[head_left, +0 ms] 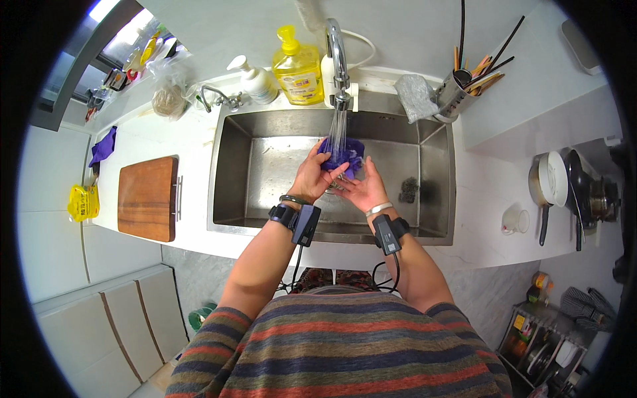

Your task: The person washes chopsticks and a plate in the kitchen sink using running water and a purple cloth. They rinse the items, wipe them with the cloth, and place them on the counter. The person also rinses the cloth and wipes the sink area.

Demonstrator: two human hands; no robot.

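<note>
A wet purple cloth [344,150] is under the stream from the chrome faucet [337,50], above the metal sink [269,199]. My left hand [310,174] grips the cloth's left side, with its thumb over the fabric and some fingers hidden. Just below and right of the cloth, my right hand [365,188] is turned palm up. Its fingers are spread and hold nothing that I can see, and their tips come close to my left fingers. Water runs over the cloth, and whitish foam or splash shows on it.
A dark scouring pad [409,190] lies at the sink's right. Behind the sink stand a yellow soap bottle [298,73], a white pump bottle [255,81] and a utensil holder [454,96]. A wooden cutting board [147,199] lies left, a small glass [515,220] right.
</note>
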